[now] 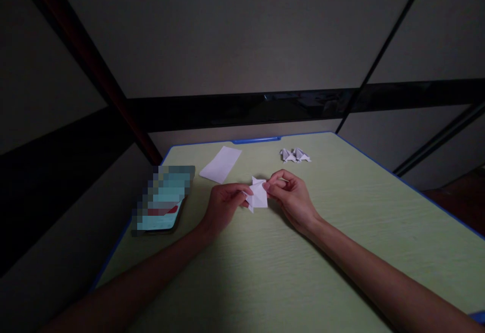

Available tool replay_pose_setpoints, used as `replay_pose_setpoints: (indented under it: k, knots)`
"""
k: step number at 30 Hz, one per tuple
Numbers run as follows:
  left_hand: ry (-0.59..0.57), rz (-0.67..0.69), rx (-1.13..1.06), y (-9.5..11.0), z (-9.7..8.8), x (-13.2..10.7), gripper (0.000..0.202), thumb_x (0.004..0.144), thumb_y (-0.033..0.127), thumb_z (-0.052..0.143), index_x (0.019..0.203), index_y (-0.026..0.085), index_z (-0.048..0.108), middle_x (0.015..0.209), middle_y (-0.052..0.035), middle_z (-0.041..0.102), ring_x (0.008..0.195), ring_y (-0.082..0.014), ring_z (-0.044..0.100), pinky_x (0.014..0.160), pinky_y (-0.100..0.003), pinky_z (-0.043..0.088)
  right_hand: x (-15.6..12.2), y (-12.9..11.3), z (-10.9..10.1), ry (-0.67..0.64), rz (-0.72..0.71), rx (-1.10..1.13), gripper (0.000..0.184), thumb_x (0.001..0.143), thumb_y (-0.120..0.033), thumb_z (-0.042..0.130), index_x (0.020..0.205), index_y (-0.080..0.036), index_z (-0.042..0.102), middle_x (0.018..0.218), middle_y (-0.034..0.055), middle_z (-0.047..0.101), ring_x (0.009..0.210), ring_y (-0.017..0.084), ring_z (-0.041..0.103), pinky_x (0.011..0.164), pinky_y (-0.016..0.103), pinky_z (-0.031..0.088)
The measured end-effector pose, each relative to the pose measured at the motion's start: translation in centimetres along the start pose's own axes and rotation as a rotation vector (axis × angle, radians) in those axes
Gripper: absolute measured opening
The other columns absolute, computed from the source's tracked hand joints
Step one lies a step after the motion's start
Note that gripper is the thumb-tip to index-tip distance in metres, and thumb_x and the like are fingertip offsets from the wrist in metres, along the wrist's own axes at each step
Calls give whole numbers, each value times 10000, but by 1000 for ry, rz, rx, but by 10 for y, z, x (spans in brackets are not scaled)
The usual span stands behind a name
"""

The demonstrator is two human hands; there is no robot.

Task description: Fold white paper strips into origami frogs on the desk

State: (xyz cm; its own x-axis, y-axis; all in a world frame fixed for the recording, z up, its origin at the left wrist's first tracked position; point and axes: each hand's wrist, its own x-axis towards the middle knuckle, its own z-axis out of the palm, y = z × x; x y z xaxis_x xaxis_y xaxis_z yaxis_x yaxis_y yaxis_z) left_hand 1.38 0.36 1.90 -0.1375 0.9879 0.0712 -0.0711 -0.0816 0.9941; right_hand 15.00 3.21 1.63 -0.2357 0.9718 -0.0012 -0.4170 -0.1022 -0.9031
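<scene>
Between my two hands is a small piece of folded white paper (259, 196), with pointed flaps sticking out at its top and lower left. My left hand (224, 202) pinches its left side between thumb and fingers. At the upper right corner, the thumb and curled fingers of my right hand (291, 196) grip the same paper. It is held just above the table, and my fingertips cover parts of its edges.
The pale table (341, 252) has a blue rim. White paper (222, 164) lies behind my left hand. Two folded paper figures (295, 155) sit side by side farther back. A phone (166, 201), partly blurred, rests at the left edge. Cabinet panels (242, 35) rise behind the table.
</scene>
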Motion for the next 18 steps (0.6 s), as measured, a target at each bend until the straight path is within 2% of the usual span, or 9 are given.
replay_pose_setpoints:
  k: [5,10,18]
  knots:
    - [27,28,17,1,-1,0,69,547,126,562,531,134,628,559,10,629,458,-77,547,464,-176,476,-1,0,1,14,-5,-40,93,502,-94,646,558,-148,596,462,-51,570,440,43,468,482,179,368]
    - [-4,117,114,-1,-2,-3,118,581,98,525,553,145,630,559,16,629,453,-75,548,463,-167,455,-2,0,2,39,17,-81,64,505,-128,663,557,-146,629,501,-25,598,461,58,480,474,195,356]
    - [-111,321,311,-5,-4,-7,191,651,75,468,609,151,638,605,3,626,488,-78,552,468,-167,431,-4,0,5,99,16,-17,200,431,-120,720,532,-144,549,450,-44,576,414,57,461,439,190,320]
